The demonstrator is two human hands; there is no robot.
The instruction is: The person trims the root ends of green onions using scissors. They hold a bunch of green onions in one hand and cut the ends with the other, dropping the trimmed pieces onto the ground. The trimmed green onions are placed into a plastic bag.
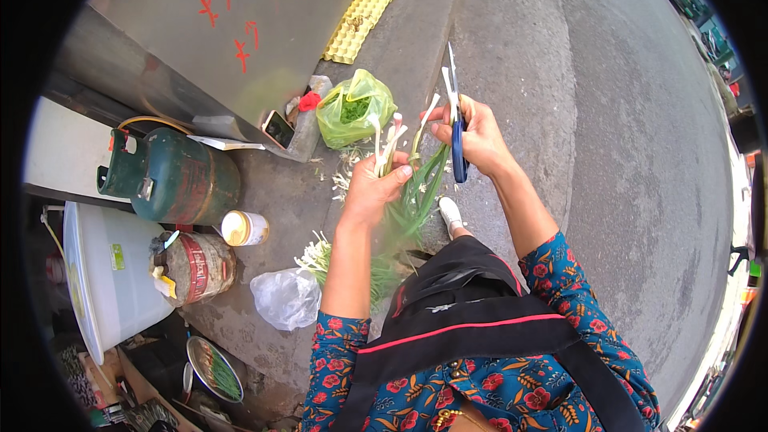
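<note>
In front of my body, my left hand (373,187) grips several green onions (426,183), their white bulb ends pointing up and the green leaves trailing down to the right. Blue-handled scissors (459,153) are in my right hand (482,137), blades pointing away from me. The fingers of that hand also hold one or two white-ended stalks (431,109) alongside the blades. Trimmed white bits (343,183) lie on the ground beyond my left hand. Below my left forearm, a pile of green onions (315,255) lies beside a clear plastic bag (287,299).
A yellow-green bag (355,109) of greens stands ahead, near a phone (278,130) leaning by a metal cabinet (240,24). To the left are a gas cylinder (186,177), a tin (245,228), a worn bucket (195,268) and a bowl (215,369). Egg trays (364,19) lie farther off.
</note>
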